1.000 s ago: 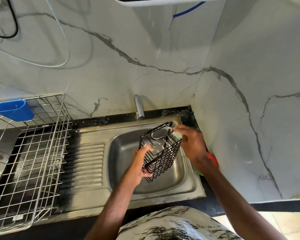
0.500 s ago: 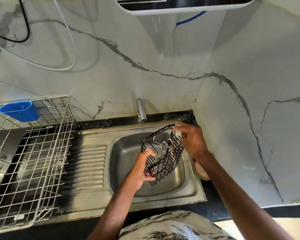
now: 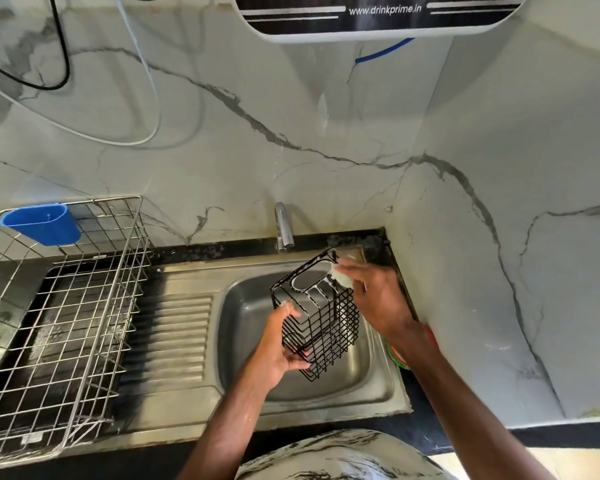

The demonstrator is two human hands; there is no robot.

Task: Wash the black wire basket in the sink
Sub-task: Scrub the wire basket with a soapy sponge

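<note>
The black wire basket (image 3: pixel 321 315) hangs tilted above the steel sink (image 3: pixel 243 306), its open top facing up and towards the wall. My left hand (image 3: pixel 278 344) grips its lower left side, thumb on the near face and fingers under it. My right hand (image 3: pixel 374 299) is at the basket's upper right rim and pinches a pale soapy scrub pad (image 3: pixel 343 278) against the wire. The tap (image 3: pixel 283 226) stands behind the basin; no water runs from it.
A steel wire dish rack (image 3: pixel 63 306) with a blue plastic cup (image 3: pixel 44 223) clipped to it sits on the drainboard at left. A red and green object (image 3: pixel 400 356) lies on the black counter behind my right wrist. Marble walls close in behind and at right.
My right hand with the pad has slid a little along the basket's top rim. The left hand keeps its grip. The camera has tipped upward, showing more wall and the water purifier.
</note>
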